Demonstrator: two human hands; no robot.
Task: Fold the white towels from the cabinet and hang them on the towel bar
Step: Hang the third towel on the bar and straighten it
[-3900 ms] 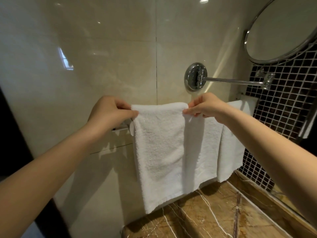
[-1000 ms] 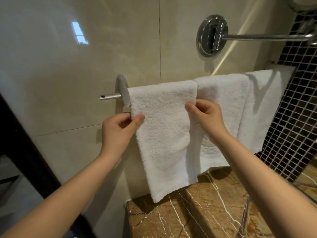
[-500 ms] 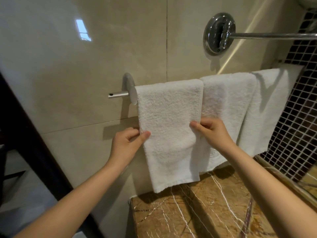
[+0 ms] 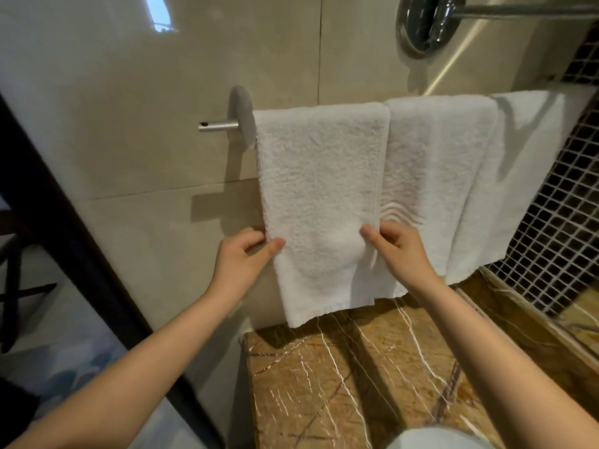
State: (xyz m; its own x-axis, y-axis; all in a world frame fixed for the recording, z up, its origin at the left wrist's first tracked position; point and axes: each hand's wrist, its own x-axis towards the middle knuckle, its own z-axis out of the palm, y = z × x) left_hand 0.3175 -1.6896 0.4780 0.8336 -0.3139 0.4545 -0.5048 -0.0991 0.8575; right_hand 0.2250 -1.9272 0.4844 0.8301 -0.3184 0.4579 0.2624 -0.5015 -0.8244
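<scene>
Here, three folded white terry towels hang side by side over a brushed-metal towel bar [image 4: 217,125] fixed to a glossy beige tiled wall [image 4: 129,108]; only the bar's left stub and round bracket show, the rest is covered by cloth. The leftmost white towel [image 4: 319,189] hangs nearest the bracket, its lower hem ending just above a brown marble counter with pale veins [image 4: 340,384]. Left hand [image 4: 241,259] pinches this towel's left edge, thumb on the front face, fingers curled behind the edge. Right hand [image 4: 400,249] pinches the same towel's right edge at about the same height, thumb in front, fingers tucked between it and the middle white towel [image 4: 434,176]. Both hands sit in the lower half of the towel, well below the bar, with the cloth spanning flat between them and a slight bulge at centre. The third white towel [image 4: 518,176] hangs at the right end, tilted, next to a dark mosaic-tiled wall [image 4: 564,222]. Above, a chrome round wall mount with a horizontal arm [image 4: 424,24] projects to the right. A dark door frame [image 4: 64,222] runs diagonally at left.
</scene>
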